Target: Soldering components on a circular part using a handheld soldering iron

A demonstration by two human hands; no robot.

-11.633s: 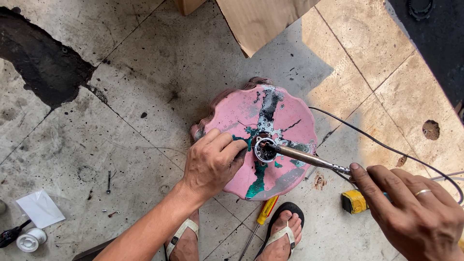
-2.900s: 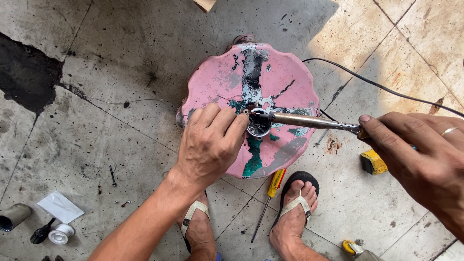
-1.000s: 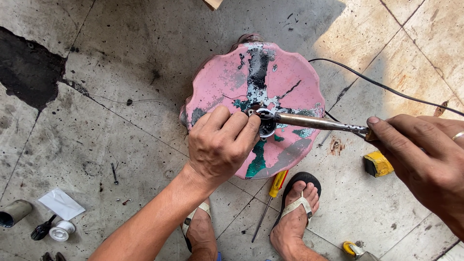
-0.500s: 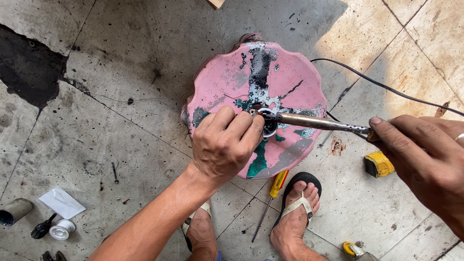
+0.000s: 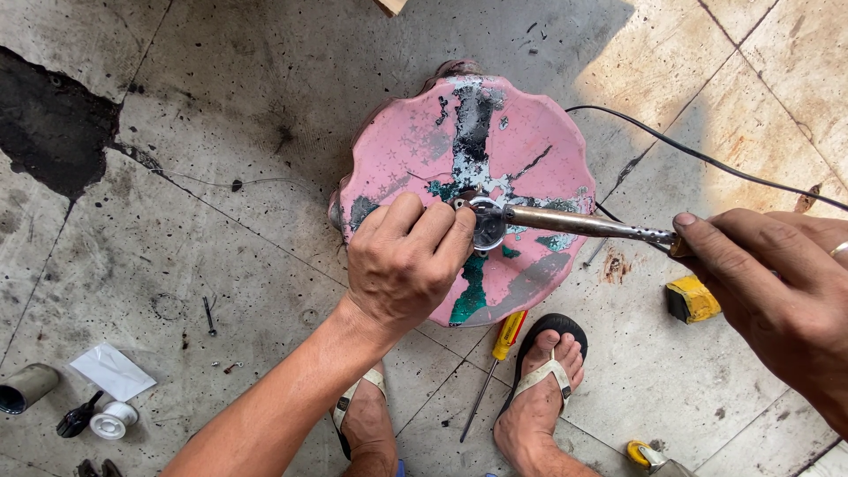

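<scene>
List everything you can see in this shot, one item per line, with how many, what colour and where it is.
stool top: 1, pink with worn dark and green patches, centre of the floor
small round metal part: 1, silver, on the stool top's centre
soldering iron: 1, metal barrel, tip at the round part
cable: 1, black, across the floor at upper right
screwdriver: 1, yellow and red handle, on the floor between the feet
yellow block: 1, on the floor at right
paper: 1, white, lower left
white reel: 1, lower left
metal can: 1, grey, left edge
floor: grey tiles, dark stain upper left
feet in sandals: 2, bottom centre
left hand: fingertips at the round part
right hand: grips the soldering iron
</scene>
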